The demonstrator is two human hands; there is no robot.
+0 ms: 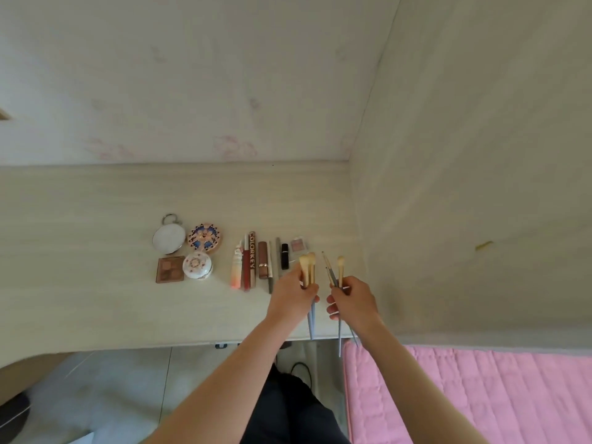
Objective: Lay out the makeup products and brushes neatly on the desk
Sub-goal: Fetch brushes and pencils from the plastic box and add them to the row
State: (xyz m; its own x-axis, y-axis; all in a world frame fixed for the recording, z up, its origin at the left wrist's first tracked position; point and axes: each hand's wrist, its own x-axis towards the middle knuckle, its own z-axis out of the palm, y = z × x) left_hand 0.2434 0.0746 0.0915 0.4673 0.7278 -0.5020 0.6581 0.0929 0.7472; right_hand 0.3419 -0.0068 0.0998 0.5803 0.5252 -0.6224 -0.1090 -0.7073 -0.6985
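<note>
1. Head view shows the left hand [293, 294] curled round two fluffy brushes [308, 267], bristles up and away from the body, thin grey handles trailing below the fist toward the desk's near edge; gripping them mid-handle likely keeps the pair parallel for setting down together
2. Right hand [352, 302] pinches a second bunch, the thin brushes [334, 272], one with a small pale tuft and at least two finer ones fanned apart; their handles hang past the desk edge
3. Both bunches hover just right of the finished rows on the desk [96, 251]: a round mirror [168, 237], patterned compact [205, 237], eyeshadow palette [170, 269] and white round case [197, 265] form a square block on the left; a rank of lip tubes and pencils [253, 264] lies side by side, with a black lipstick [284, 256] and a small blush pan [298, 244] behind the brushes
4. Free room looks tight: a side panel [448, 187] walls off the desk's right end near the right hand, and the near edge sits just under the handles, so long brushes would need to lie well back; wider bare surface lies left of the mirror and behind the rows
</note>
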